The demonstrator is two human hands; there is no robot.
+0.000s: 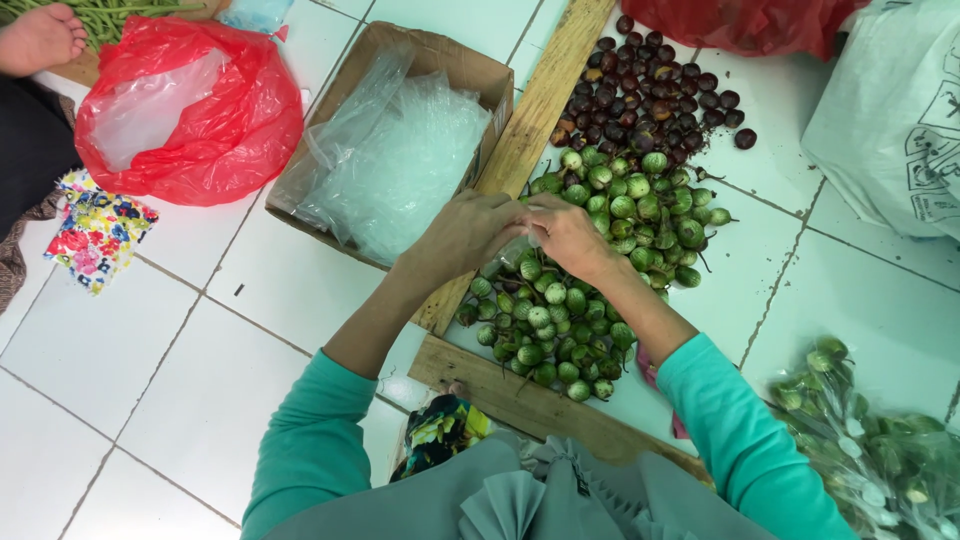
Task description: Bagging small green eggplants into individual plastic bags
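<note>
My left hand (468, 232) and my right hand (568, 236) meet above a heap of small round green eggplants (600, 260) on the white tiled floor. Between the fingers of both hands is a thin clear plastic bag (512, 254), hanging down over the heap. Whether anything is in the bag I cannot tell. Both arms wear teal sleeves.
A cardboard box (300, 170) of clear plastic bags lies left of the hands. Wooden planks (535, 105) border the heap. Dark purple round fruits (655, 90) lie beyond it. A red plastic bag (190, 110), another person's bare foot (40, 38), a white sack (895, 120) and bagged eggplants (870, 450) surround.
</note>
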